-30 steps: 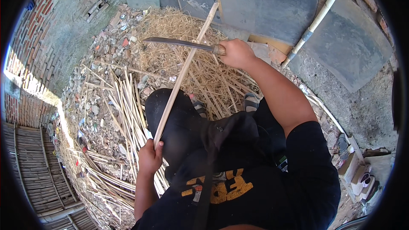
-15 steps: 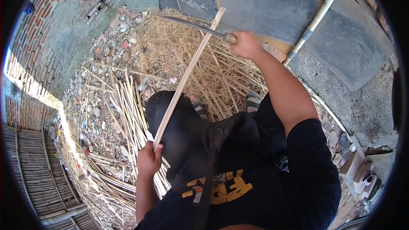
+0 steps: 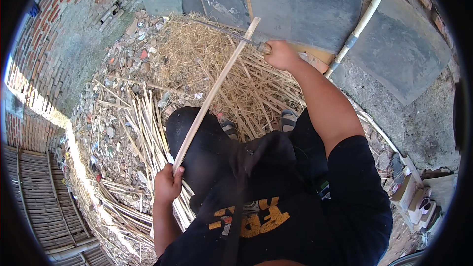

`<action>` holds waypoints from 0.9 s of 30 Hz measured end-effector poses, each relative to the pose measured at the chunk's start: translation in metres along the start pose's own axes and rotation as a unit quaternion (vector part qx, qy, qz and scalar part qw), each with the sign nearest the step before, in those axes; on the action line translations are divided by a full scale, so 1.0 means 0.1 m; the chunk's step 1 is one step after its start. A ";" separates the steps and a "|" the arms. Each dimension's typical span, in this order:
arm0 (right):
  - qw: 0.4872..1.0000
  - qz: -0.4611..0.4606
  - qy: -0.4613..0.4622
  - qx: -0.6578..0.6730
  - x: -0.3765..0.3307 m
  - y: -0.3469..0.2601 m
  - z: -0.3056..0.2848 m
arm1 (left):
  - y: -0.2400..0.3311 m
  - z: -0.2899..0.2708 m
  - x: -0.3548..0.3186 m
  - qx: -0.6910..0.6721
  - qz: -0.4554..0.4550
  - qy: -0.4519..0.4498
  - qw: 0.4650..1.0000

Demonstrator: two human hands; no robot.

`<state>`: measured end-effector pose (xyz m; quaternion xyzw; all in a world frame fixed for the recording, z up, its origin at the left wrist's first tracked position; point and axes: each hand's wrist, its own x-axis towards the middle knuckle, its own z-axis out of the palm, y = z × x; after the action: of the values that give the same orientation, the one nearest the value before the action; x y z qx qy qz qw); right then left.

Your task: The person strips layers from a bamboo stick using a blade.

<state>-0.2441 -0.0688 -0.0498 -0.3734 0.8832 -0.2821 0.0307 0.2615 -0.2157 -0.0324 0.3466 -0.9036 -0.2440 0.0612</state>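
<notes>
My left hand (image 3: 167, 184) grips the near end of a long pale bamboo strip (image 3: 212, 96), which slants up and away over my knee. At the strip's far end my right hand (image 3: 282, 54) holds a knife (image 3: 224, 30) by its wooden handle. Its thin dark blade points left and crosses the strip close to the tip. I sit in dark trousers, with sandalled feet among the shavings.
A heap of dry bamboo shavings (image 3: 231, 74) lies under the strip. Cut bamboo slats (image 3: 143, 128) are piled at my left on rubble. A brick wall (image 3: 54, 34) curves at the left. A white pipe (image 3: 364, 17) runs over grey slabs at the back right.
My right hand has pushed the knife away from me along the strip, from about its middle to near its far tip. The left hand has stayed in place.
</notes>
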 end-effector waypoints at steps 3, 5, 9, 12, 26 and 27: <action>0.992 -0.068 -0.096 -0.041 -0.21 -0.48 -0.16 | 0.00 -0.02 -0.05 -0.009 0.001 -0.003 1.000; 0.974 -0.153 -0.120 -0.116 -0.32 -0.69 -0.18 | -0.01 0.02 -0.05 -0.011 0.005 -0.001 1.000; 0.995 -0.060 -0.074 -0.004 -0.17 -0.16 -0.22 | -0.05 0.12 -0.05 -0.023 0.012 -0.006 1.000; 0.999 0.000 -0.020 -0.035 0.00 0.10 -0.24 | -0.10 0.11 -0.02 -0.032 0.005 0.004 0.999; 0.998 -0.028 -0.060 -0.014 0.01 0.02 -0.24 | -0.12 0.13 -0.04 -0.001 0.004 0.015 1.000; 0.999 0.003 -0.039 -0.038 0.01 0.06 -0.24 | -0.11 0.12 -0.05 0.022 0.006 0.022 1.000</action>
<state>-0.2551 -0.0542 -0.0324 -0.3822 0.8925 -0.2338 0.0513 0.2680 -0.2148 -0.0477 0.3474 -0.9093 -0.2164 0.0753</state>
